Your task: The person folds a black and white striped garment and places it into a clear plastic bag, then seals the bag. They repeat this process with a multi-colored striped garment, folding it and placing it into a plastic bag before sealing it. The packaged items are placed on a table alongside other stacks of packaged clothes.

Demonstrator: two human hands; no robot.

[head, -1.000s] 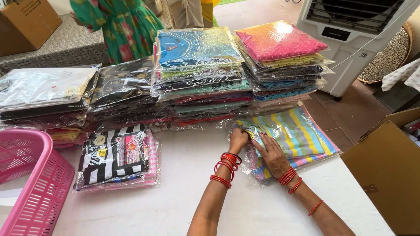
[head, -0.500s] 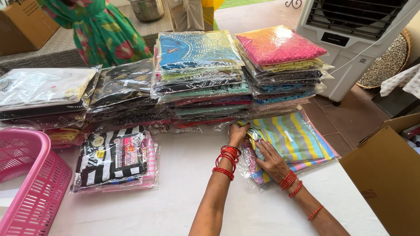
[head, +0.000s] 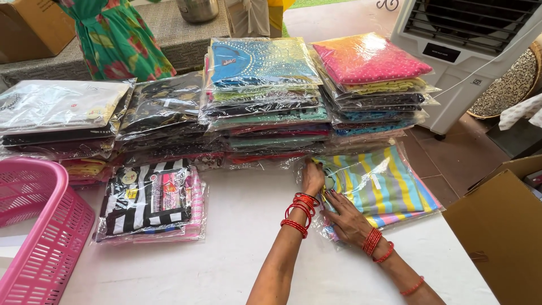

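Two hands press on a shiny bag of striped cloth on a white surface.

The striped packet (head: pixel 384 189) is flat, soft and wrapped in clear, crinkly plastic – yellow, blue and grey stripes, with a small white tag on top. It lies at the right side of the surface (head: pixel 237 248), just in front of tall stacks of wrapped clothes (head: pixel 265 96). The left hand (head: pixel 313 178) curls over the packet's left edge, its grip partly closed on the plastic. The right hand (head: pixel 347 217) lies flat on the packet, fingers spread open – holding nothing. Red bangles ring both wrists. A black-and-white striped packet (head: pixel 149 200) lies to the left, near a pink basket (head: pixel 39 237) full of holes.
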